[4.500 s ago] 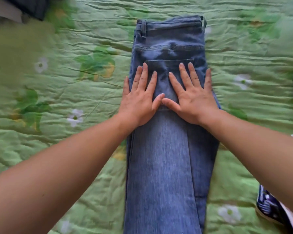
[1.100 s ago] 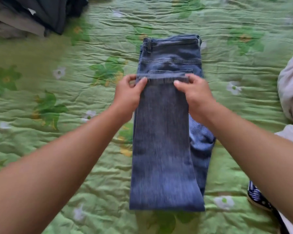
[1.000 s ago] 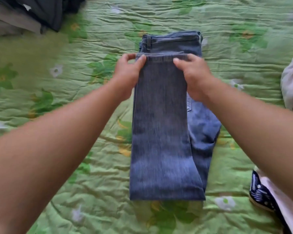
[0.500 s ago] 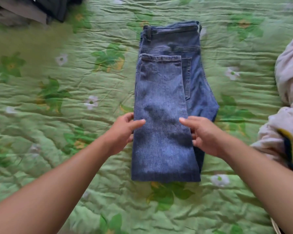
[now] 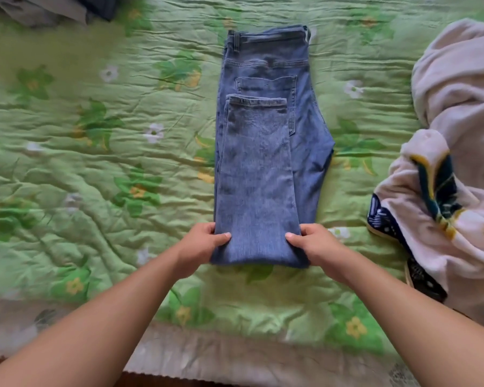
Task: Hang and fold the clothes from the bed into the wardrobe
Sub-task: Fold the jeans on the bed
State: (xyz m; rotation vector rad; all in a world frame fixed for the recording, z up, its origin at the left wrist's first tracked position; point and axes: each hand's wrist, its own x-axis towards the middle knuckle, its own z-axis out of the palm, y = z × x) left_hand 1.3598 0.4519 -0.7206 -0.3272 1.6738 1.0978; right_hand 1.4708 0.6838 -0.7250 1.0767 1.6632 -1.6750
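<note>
A pair of blue jeans point(image 5: 263, 163) lies on the green flowered bedspread point(image 5: 95, 163), waistband at the far end. The legs are folded up over the seat, and the hem ends just below the back pocket. My left hand point(image 5: 200, 244) grips the near fold at its left corner, thumb on top of the denim. At the right corner of the same fold my right hand point(image 5: 310, 244) grips it the same way. The fingers of both hands are hidden under the fabric.
A pale pink blanket point(image 5: 458, 135) with a dark blue and yellow print is bunched at the right. Dark and grey clothes point(image 5: 62, 9) are heaped at the far left corner. The bed's near edge point(image 5: 235, 358) runs across the bottom.
Both hands carried the leg hems up onto the seat, let go, then slid back down the jeans. They now grip the near fold at its two corners.
</note>
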